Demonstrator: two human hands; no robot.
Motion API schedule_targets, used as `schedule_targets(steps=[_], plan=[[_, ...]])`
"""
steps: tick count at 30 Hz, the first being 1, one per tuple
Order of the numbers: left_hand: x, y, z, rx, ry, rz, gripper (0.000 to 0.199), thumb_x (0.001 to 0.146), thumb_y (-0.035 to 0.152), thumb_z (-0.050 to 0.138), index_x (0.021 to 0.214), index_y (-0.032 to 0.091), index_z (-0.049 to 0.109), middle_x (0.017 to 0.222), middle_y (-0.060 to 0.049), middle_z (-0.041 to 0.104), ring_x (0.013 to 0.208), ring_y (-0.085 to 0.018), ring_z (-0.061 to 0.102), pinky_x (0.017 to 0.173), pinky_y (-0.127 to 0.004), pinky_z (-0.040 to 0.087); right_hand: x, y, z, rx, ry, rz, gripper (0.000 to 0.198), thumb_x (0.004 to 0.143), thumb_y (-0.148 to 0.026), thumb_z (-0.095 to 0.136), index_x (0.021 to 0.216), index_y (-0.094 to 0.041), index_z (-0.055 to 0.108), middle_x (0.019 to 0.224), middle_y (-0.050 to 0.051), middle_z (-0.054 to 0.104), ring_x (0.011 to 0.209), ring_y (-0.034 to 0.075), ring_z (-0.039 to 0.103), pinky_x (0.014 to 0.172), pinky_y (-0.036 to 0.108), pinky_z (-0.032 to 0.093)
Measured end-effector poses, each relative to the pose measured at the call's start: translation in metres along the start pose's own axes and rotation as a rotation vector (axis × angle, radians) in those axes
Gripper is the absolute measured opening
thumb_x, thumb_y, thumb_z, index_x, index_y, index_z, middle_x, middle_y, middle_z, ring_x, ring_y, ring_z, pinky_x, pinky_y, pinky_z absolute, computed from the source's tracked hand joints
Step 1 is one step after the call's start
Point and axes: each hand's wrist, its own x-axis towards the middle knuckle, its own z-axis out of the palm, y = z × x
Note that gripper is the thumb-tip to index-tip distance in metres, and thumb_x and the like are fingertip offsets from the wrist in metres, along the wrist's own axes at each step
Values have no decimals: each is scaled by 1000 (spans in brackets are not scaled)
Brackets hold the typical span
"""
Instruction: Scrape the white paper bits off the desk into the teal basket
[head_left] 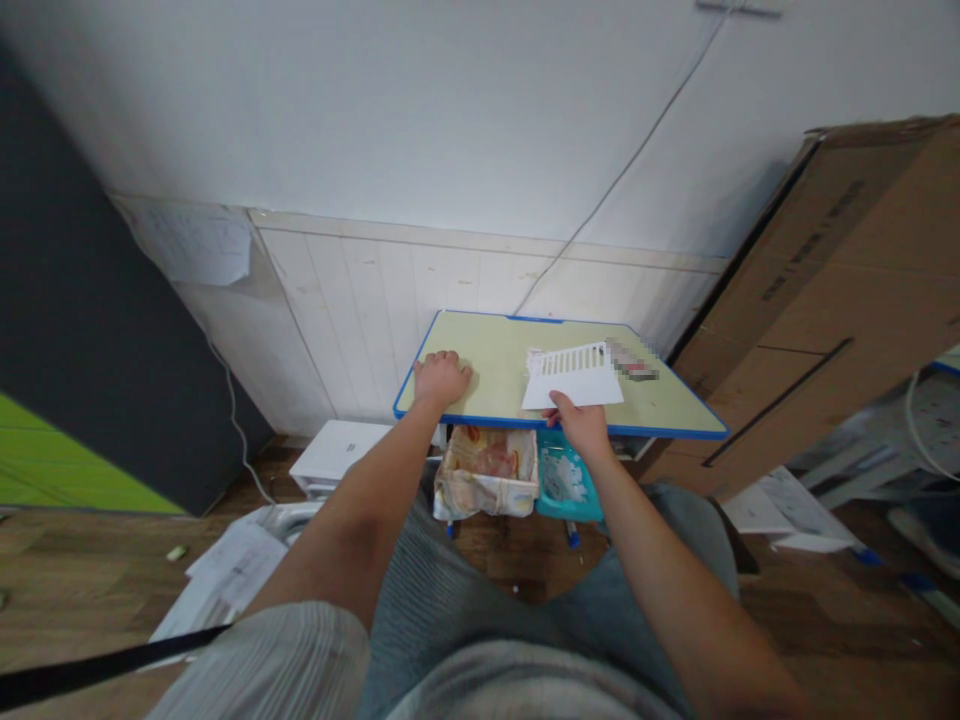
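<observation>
My right hand (581,425) pinches the near edge of a white card (574,388) with a row of slots cut along its far side. The card is over the right half of a small pale-yellow table (491,345) with a blue rim. Small pale scraps (535,360) lie by the card's left end, and a pixelated item (632,360) is just right of it. Resting on the left part of the tabletop is my left hand (442,380), its fingers spread and nothing held.
Below the table's front edge hang a cloth-lined basket (486,495) and a turquoise basket (574,508) with white scraps. Large cardboard boxes (840,300) lean at the right. A white box (341,450) and papers (240,565) are at the left. Behind the table is a white wall (420,120).
</observation>
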Motion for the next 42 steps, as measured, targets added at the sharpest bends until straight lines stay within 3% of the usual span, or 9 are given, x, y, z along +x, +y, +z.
schedule_targets(steps=[11, 21, 24, 27, 30, 32, 38, 42], plan=[[-1, 1, -2, 15, -3, -3, 58, 116, 45, 48, 154, 12, 77, 166, -27, 75, 158, -43, 66, 134, -61, 48, -4, -5, -6, 74, -71, -13, 39, 85, -64, 87, 74, -30, 72, 66, 9, 80, 54, 27, 70, 59, 42, 66], [0, -1, 0, 15, 5, 11, 59, 116, 44, 48, 153, 8, 78, 161, -28, 77, 155, -44, 68, 133, -63, 50, -14, -17, -7, 126, -69, 9, 39, 74, -64, 89, 74, -30, 70, 63, 7, 78, 53, 25, 69, 55, 39, 63], [1, -4, 1, 9, -9, 10, 58, 116, 44, 48, 154, 11, 77, 165, -26, 76, 158, -43, 66, 133, -61, 50, -1, -24, -21, 143, -20, 36, 36, 72, -60, 86, 77, -28, 69, 61, 7, 77, 50, 23, 67, 52, 37, 61], [8, -9, -1, -11, -29, -14, 56, 114, 45, 54, 154, 15, 79, 168, -24, 75, 159, -42, 66, 131, -58, 52, 29, -31, -51, 152, 96, 50, 32, 69, -50, 84, 84, -27, 69, 59, 3, 74, 47, 20, 64, 48, 32, 54], [27, -11, -3, -20, -49, -36, 51, 112, 46, 59, 145, 17, 85, 162, -23, 78, 157, -42, 69, 133, -58, 51, 55, -30, -80, 134, 207, 71, 30, 68, -45, 79, 88, -26, 68, 56, 0, 71, 45, 18, 61, 45, 28, 48], [47, -7, -3, -23, -47, -28, 47, 112, 44, 60, 141, 18, 87, 159, -23, 80, 155, -43, 70, 135, -60, 51, 62, -24, -88, 106, 202, 103, 30, 66, -45, 79, 85, -25, 70, 55, 2, 70, 43, 19, 60, 43, 29, 48], [118, 20, 13, -99, -45, 61, 45, 112, 41, 66, 145, 19, 87, 159, -20, 81, 153, -39, 73, 133, -52, 56, 82, -3, -76, 16, 119, 150, 33, 68, -54, 88, 73, -24, 74, 60, 10, 76, 46, 22, 65, 47, 34, 56], [143, 29, 34, -141, -42, 133, 41, 111, 37, 68, 143, 19, 87, 156, -19, 83, 151, -39, 74, 133, -52, 56, 98, -7, -67, -10, 93, 145, 40, 75, -61, 90, 70, -24, 76, 64, 11, 78, 51, 23, 67, 53, 37, 61]])
